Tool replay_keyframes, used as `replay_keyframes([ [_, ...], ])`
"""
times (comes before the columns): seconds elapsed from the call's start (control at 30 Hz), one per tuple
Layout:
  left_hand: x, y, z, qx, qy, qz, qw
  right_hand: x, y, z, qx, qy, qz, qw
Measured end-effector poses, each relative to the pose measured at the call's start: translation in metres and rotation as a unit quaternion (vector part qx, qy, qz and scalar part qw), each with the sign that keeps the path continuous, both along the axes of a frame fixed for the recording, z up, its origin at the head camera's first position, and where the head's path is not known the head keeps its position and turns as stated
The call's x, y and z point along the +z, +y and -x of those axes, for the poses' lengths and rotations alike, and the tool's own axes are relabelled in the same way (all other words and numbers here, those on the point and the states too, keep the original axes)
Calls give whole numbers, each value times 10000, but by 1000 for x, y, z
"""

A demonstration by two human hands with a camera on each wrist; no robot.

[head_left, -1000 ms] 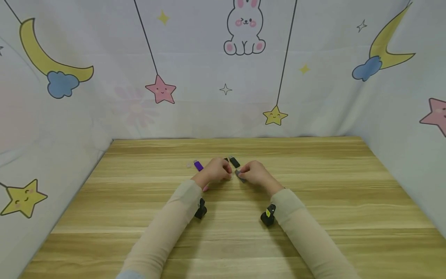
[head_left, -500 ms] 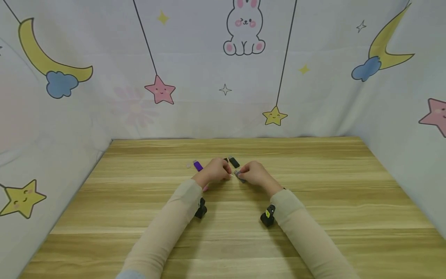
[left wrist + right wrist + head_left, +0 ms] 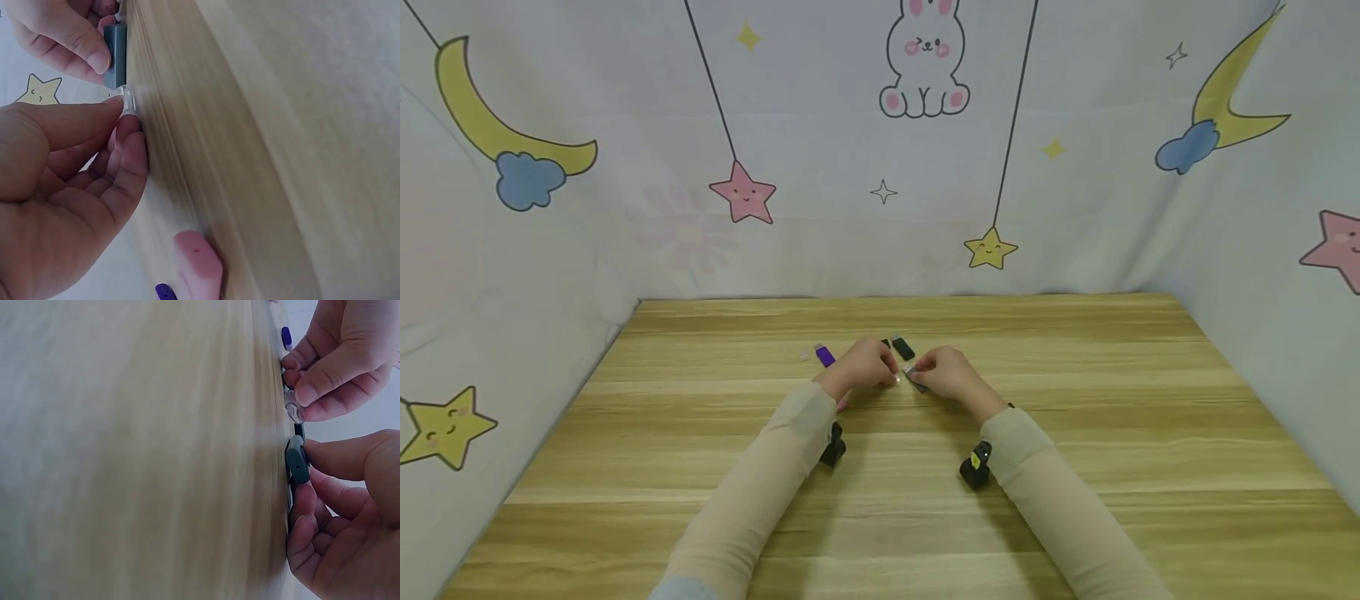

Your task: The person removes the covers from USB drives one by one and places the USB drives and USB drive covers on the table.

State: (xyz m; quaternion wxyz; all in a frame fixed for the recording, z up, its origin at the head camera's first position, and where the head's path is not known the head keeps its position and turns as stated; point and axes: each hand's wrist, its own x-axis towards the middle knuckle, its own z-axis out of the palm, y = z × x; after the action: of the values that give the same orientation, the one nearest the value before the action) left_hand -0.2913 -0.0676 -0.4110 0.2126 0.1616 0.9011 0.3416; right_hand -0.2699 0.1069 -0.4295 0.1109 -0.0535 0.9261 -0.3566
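My left hand (image 3: 867, 364) pinches a small clear plastic cap (image 3: 128, 99) between thumb and fingers, just over the table. Opposite it, my right hand (image 3: 951, 372) holds a grey USB stick (image 3: 296, 460) by its sides. The stick's metal plug end points toward the cap. In the head view a narrow gap shows between them; in the left wrist view they look close, and I cannot tell whether they touch. A black USB stick (image 3: 903, 348) lies just beyond both hands. Left of my left hand lies a purple USB stick (image 3: 825, 356), partly covered by it.
A pink USB stick (image 3: 199, 265) lies beneath my left wrist, mostly hidden in the head view. Another small clear cap (image 3: 805, 356) sits left of the purple stick. A dark piece (image 3: 886, 342) peeks out behind my left fingers. Printed cloth (image 3: 820, 242) surrounds the wooden table (image 3: 1075, 350).
The clear cap has turned slightly in my left fingers. Both hands stay nearly in place, with the grey USB stick still in the right one.
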Motion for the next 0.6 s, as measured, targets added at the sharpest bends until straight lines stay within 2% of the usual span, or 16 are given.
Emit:
replay_keyframes([
  [0.17, 5, 0, -2, -69, -63, 101, 9999, 2, -1, -2, 7, -18, -12, 10000],
  [0.6, 4, -2, -5, -185, -9, 68, 9998, 6, 1, -8, 6, -77, -62, 10000],
])
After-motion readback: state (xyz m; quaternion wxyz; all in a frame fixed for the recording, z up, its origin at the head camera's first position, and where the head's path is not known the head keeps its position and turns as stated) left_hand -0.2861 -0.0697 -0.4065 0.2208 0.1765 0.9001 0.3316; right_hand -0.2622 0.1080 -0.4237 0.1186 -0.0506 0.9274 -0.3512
